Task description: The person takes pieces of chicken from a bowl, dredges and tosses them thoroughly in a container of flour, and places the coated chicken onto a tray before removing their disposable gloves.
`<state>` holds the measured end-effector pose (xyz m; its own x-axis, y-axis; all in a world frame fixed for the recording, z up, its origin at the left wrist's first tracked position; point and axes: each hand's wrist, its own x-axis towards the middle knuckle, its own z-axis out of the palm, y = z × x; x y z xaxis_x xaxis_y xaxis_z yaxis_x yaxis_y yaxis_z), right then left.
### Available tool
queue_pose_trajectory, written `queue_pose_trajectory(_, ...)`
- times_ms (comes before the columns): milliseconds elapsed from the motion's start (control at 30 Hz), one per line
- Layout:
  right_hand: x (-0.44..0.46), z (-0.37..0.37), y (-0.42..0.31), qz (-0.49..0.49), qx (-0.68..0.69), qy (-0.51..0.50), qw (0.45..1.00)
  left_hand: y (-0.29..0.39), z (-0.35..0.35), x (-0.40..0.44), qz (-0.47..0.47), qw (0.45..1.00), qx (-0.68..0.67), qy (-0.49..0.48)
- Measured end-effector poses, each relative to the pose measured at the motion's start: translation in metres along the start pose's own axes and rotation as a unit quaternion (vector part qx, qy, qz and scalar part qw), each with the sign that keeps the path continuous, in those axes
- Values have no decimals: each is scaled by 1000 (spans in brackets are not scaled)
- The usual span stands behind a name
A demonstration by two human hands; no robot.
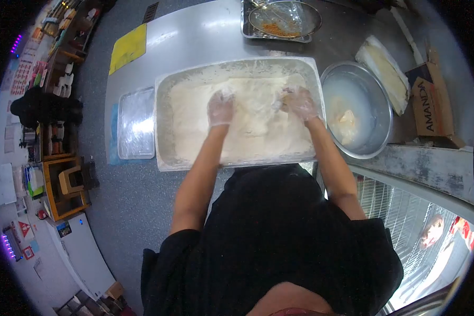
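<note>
A large rectangular tub of pale flour stands on the steel counter in front of me. My left hand, in a thin clear glove dusted white, is down in the flour left of the middle; its fingertips are blurred and partly covered. My right hand, gloved likewise, is over the flour near the tub's right side. Its fingers are curled around a small yellowish, flour-coated piece, whose kind I cannot make out.
Right of the tub sits a steel bowl of cloudy liquid with a pale lump. A cardboard box and a plastic-wrapped pack lie beyond. Behind are a tray with a sieve; leftward, a metal lid and yellow cloth.
</note>
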<state>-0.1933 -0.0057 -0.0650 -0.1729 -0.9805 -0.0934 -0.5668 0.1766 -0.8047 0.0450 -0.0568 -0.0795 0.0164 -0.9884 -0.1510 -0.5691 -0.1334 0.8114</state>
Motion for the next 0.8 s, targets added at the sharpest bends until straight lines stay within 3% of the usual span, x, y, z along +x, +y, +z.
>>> queue_pose_trajectory(33,1,10,-2,15,44,-3,999,-10,15,-1,2,1000,1,-2)
queue_pose_trajectory(67,1,27,-6,16,44,0,999,-26,35,-3,190,955,213,75)
queue_pose_trajectory(100,-2,47,-14,39,36,47,997,-35,46,-4,363,826,405,148)
queue_pose_trajectory(133,-2,60,-14,62,28,95,993,-15,36,-9,366,825,404,147)
queue_pose_trajectory(167,1,64,-8,62,28,99,993,5,23,-14,254,924,286,7)
queue_pose_trajectory(200,6,70,0,116,106,67,985,18,12,-21,127,971,153,-136)
queue_pose_trajectory(233,9,76,7,168,183,32,968,5,15,-27,308,902,285,99)
queue_pose_trajectory(267,11,86,13,168,183,33,968,-4,21,-23,309,902,285,99)
queue_pose_trajectory(333,2,100,4,181,359,13,916,3,22,-31,298,916,263,-48)
queue_pose_trajectory(400,-12,83,-27,208,359,10,910,17,23,-46,281,913,292,-37)
queue_pose_trajectory(467,-12,72,-41,234,359,9,903,34,18,-46,227,954,96,173)
queue_pose_trajectory(500,-9,74,-33,231,492,-44,838,47,11,-49,226,954,96,171)
queue_pose_trajectory(533,-14,74,-33,227,613,-95,751,59,2,-56,198,969,143,46)
queue_pose_trajectory(567,-19,71,-34,230,612,-95,751,65,-2,-59,169,965,185,-78)
queue_pose_trajectory(633,-23,50,-59,114,698,-185,682,58,-5,-49,211,968,137,-18)
queue_pose_trajectory(667,-19,49,-58,113,700,-185,681,52,-7,-46,247,964,88,34)
queue_pose_trajectory(700,-18,47,-56,141,641,-192,730,53,-13,-46,245,965,90,32)
queue_pose_trajectory(733,-20,45,-53,168,577,-199,774,57,-19,-44,187,976,101,-40)
queue_pose_trajectory(767,-21,41,-51,165,577,-200,774,61,-24,-37,133,979,111,-108)
queue_pose_trajectory(800,-22,33,-55,167,529,-181,812,58,-25,-29,137,979,112,-104)
